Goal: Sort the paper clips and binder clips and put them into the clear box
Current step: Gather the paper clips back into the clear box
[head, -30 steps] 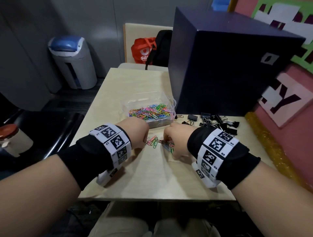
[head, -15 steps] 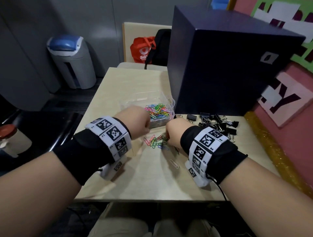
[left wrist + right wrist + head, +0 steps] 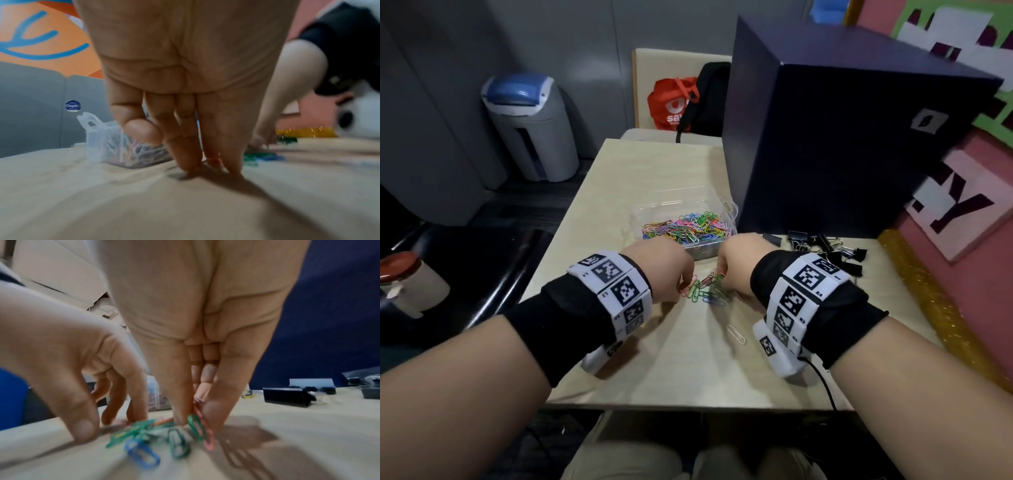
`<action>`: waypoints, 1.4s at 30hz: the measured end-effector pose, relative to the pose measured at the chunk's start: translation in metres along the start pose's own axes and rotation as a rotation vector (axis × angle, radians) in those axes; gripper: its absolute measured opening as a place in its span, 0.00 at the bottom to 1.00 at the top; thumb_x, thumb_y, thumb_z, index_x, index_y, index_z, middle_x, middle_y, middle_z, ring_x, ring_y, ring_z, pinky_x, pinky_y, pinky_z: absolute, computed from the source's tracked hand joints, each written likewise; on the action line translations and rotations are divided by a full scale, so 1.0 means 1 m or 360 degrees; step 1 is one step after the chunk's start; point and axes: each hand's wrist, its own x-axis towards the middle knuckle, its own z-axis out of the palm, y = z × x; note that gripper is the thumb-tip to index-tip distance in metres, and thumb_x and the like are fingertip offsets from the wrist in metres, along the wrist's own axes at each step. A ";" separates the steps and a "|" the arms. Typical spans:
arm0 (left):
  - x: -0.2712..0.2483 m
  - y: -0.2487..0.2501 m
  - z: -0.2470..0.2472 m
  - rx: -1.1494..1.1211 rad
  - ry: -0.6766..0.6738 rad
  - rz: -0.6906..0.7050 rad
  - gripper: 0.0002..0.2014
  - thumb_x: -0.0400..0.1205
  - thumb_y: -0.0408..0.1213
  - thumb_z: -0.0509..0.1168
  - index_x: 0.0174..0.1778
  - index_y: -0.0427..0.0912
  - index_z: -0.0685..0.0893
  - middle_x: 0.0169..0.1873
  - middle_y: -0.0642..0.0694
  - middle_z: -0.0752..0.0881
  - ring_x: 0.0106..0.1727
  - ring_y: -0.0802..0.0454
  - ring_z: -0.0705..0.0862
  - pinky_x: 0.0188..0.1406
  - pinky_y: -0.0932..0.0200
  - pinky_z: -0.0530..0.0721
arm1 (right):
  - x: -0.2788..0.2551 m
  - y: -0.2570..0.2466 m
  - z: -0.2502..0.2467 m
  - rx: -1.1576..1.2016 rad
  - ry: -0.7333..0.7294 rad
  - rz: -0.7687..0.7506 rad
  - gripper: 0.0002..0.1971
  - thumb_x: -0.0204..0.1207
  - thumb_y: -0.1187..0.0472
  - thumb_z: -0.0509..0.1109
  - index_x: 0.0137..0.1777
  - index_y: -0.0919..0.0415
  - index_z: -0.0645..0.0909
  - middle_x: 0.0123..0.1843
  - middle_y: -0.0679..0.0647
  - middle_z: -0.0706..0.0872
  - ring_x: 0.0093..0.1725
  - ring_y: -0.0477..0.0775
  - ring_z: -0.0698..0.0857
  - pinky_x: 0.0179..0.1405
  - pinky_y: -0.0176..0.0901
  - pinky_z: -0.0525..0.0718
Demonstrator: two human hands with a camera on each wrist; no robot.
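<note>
We found our right hand (image 3: 197, 337) pinching coloured wire paper clips (image 3: 200, 426) off the pale wooden desk (image 3: 688, 370) and our left hand's (image 3: 664, 267) fingers (image 3: 185, 155) lowered onto the loose pile, presumably corralling it beside the clear plastic box (image 3: 654, 212).

Small room, pale wooden table (image 3: 654, 178) in the middle.
Behind the table: chair (image 3: 664, 65), grey bin (image 3: 530, 126) left of it; pink wall (image 3: 962, 274) to the table's right.

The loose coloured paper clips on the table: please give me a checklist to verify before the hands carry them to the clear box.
1. Right hand pinches clips: ok, red and green ones between its fingers.
2. Left hand holds clips: cannot tell.
3. Clear plastic box open and within reach: ok.
4. All loose coloured paper clips gathered: not ok, a white paper clip lies apart.
5. Black binder clips kept separate: ok.
</note>
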 end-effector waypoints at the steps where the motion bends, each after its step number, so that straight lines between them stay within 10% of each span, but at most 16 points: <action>1: 0.000 0.001 0.001 0.0029 0.0002 -0.0009 0.13 0.76 0.42 0.70 0.57 0.53 0.88 0.51 0.52 0.88 0.56 0.47 0.85 0.55 0.53 0.86 | 0.001 0.001 -0.003 0.0071 0.0056 0.0017 0.12 0.80 0.62 0.64 0.58 0.58 0.86 0.58 0.53 0.87 0.59 0.55 0.85 0.56 0.42 0.83; 7: 0.002 0.004 -0.002 0.0030 -0.0018 -0.0059 0.09 0.77 0.41 0.68 0.47 0.46 0.91 0.44 0.48 0.90 0.48 0.46 0.87 0.47 0.57 0.86 | 0.013 0.004 -0.015 0.0741 0.0573 0.0125 0.07 0.75 0.63 0.69 0.50 0.54 0.85 0.45 0.48 0.86 0.53 0.52 0.85 0.53 0.38 0.81; 10: 0.004 0.004 0.000 0.0066 -0.0050 -0.0087 0.08 0.77 0.39 0.66 0.42 0.40 0.90 0.38 0.45 0.89 0.40 0.44 0.84 0.45 0.55 0.87 | 0.022 -0.002 -0.016 0.0942 0.0839 0.0157 0.10 0.77 0.61 0.69 0.56 0.54 0.84 0.54 0.51 0.87 0.55 0.53 0.85 0.58 0.41 0.82; 15: 0.000 0.008 0.000 0.0183 -0.0086 -0.0105 0.07 0.76 0.35 0.62 0.34 0.42 0.82 0.22 0.47 0.71 0.34 0.43 0.76 0.36 0.55 0.80 | 0.027 -0.004 -0.014 0.0823 0.0666 0.0181 0.16 0.81 0.63 0.62 0.67 0.53 0.79 0.66 0.55 0.81 0.63 0.57 0.81 0.64 0.46 0.79; 19: -0.002 0.006 0.000 0.0133 -0.0097 -0.0144 0.10 0.77 0.40 0.65 0.43 0.39 0.88 0.27 0.46 0.77 0.36 0.44 0.77 0.41 0.55 0.83 | 0.010 -0.004 -0.015 0.0404 0.0336 0.0004 0.12 0.79 0.63 0.62 0.57 0.56 0.85 0.58 0.53 0.86 0.59 0.56 0.84 0.58 0.43 0.81; 25: -0.003 -0.007 -0.017 -0.0014 0.0073 -0.0227 0.11 0.77 0.43 0.66 0.44 0.40 0.89 0.33 0.44 0.83 0.36 0.44 0.79 0.37 0.56 0.79 | -0.001 -0.017 0.005 0.0065 -0.0081 -0.0220 0.30 0.71 0.49 0.74 0.74 0.53 0.75 0.66 0.56 0.80 0.63 0.62 0.82 0.60 0.48 0.82; 32: 0.000 -0.031 -0.036 -0.0234 0.0403 -0.0370 0.11 0.80 0.37 0.63 0.48 0.43 0.91 0.45 0.44 0.90 0.47 0.43 0.85 0.41 0.58 0.77 | 0.003 -0.023 0.004 -0.0110 -0.0015 -0.0260 0.18 0.81 0.65 0.63 0.70 0.59 0.78 0.66 0.57 0.83 0.66 0.59 0.81 0.61 0.45 0.80; 42: 0.013 0.006 -0.003 -0.0051 0.0016 -0.0021 0.13 0.76 0.47 0.70 0.53 0.48 0.89 0.49 0.49 0.90 0.52 0.46 0.86 0.45 0.59 0.80 | 0.004 -0.002 0.003 0.0050 -0.0017 -0.0052 0.11 0.78 0.58 0.68 0.57 0.57 0.88 0.55 0.54 0.90 0.56 0.58 0.86 0.57 0.43 0.85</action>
